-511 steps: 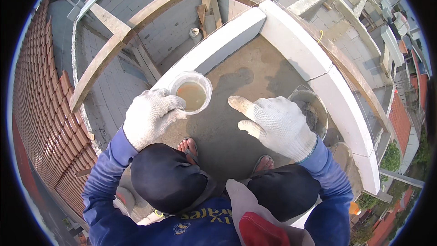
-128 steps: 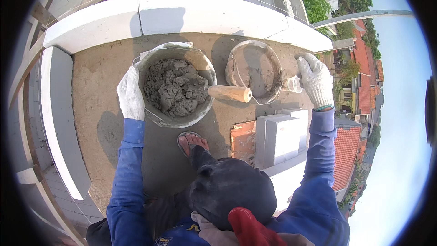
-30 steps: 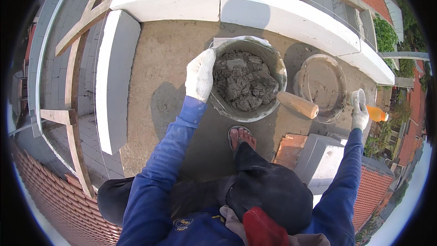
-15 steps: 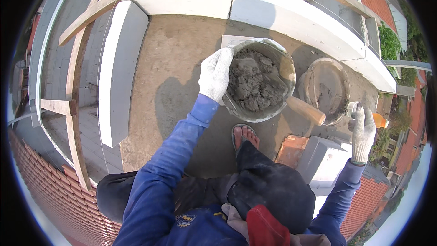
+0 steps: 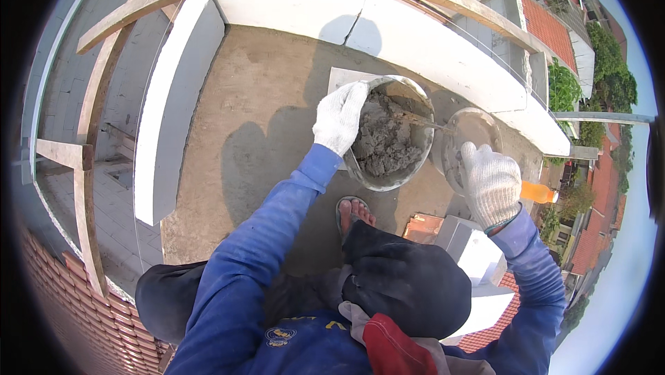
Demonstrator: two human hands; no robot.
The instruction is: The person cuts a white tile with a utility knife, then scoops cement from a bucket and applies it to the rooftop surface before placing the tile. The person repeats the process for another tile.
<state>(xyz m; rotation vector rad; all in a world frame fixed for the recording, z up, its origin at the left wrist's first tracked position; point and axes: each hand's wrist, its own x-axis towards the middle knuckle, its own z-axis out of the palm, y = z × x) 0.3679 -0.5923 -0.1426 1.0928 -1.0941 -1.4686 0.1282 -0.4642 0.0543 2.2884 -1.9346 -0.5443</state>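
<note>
White knitted gloves cover both my hands. My left hand (image 5: 340,119) is closed over the left rim of a round bucket (image 5: 413,179). Wet grey mortar (image 5: 385,141) fills much of it. At the right, my right hand (image 5: 490,184) is curled into a fist around what appears to be the handle of a trowel, which the glove hides. The trowel's thin metal shank (image 5: 431,123) slants over the bucket's right rim, its blade sunk in the mortar. A second, shallower container (image 5: 483,125) stands behind my right hand.
White blocks (image 5: 443,49) form a low wall along the far side, and another block (image 5: 166,111) lines the left. Wooden beams (image 5: 93,111) frame the left edge. A bottle of orange liquid (image 5: 538,192), a broken tile (image 5: 421,227) and white blocks (image 5: 478,250) lie at right.
My right hand has moved left from beside the bottle to the trowel and closed on it. The trowel's wooden handle, formerly resting bare at the bucket rim, is now hidden. My left hand stays on the rim.
</note>
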